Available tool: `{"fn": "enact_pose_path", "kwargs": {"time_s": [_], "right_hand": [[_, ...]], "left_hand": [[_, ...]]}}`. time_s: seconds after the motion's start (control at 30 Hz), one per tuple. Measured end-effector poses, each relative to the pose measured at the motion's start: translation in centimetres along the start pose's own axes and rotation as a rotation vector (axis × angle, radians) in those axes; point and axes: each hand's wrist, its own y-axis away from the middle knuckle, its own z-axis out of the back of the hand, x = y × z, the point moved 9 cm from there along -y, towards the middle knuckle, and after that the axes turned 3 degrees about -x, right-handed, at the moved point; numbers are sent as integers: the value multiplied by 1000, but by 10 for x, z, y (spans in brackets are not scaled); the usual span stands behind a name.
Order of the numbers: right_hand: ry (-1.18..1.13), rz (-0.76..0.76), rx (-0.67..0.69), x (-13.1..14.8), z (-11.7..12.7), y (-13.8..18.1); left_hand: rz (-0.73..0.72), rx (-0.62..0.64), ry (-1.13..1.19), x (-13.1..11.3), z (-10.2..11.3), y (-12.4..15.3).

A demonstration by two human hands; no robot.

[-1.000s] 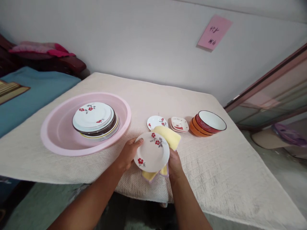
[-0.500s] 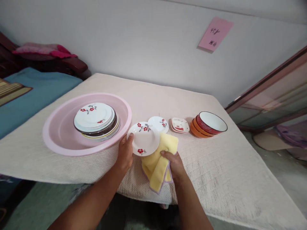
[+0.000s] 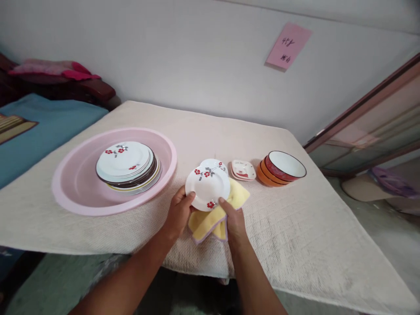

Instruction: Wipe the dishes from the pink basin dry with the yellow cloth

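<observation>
A white plate with red flowers [image 3: 207, 189] is held up over the front of the table. My left hand [image 3: 180, 210] grips its left edge, thumb on top. My right hand [image 3: 234, 218] holds a yellow cloth with a purple border [image 3: 210, 223] and pinches the plate's lower right edge, with the cloth bunched under and behind it. Behind the held plate, partly hidden by it, another flowered plate [image 3: 215, 164] lies on the table. Beside that sit small square dishes [image 3: 243, 170] with a red print.
At the left a pink basin [image 3: 75, 188] holds a stack of plates [image 3: 124, 162]. To the right stand nested bowls [image 3: 282, 168], red and orange. The table [image 3: 295, 245] has a cream cover, and a pink note [image 3: 288, 47] hangs on the wall.
The plate has moved right, over the cloth. My right hand, earlier apart from the plate with the cloth, now grips the plate's edge too. The view has shifted slightly.
</observation>
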Motion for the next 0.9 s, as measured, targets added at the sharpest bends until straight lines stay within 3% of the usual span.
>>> {"fn": "enact_pose_path", "kwargs": {"time_s": [0.1,0.2,0.37,0.53,0.63,0.77,0.9], "right_hand": [[31,48,-64,14,10,-3],[50,61,-44,21,13,-5],[101,29,63,18,8,-5],[95,10,23,13,17,-10],[89,-3,25,4,16,-11],[71,-72,91,-17,-6,-2],[60,-84,83,-16,-17,6]], "left_hand": [[58,92,-69,4,-3,1],[87,107,-146,1,2,-1],[5,92,-268,-18,7,-5],[-47,110,-364,-21,4,-1],[-81,18,-307,-22,9,-1],[-91,-108,-121,-21,15,-4],[-46,-42,-48,-15,7,-5]]}}
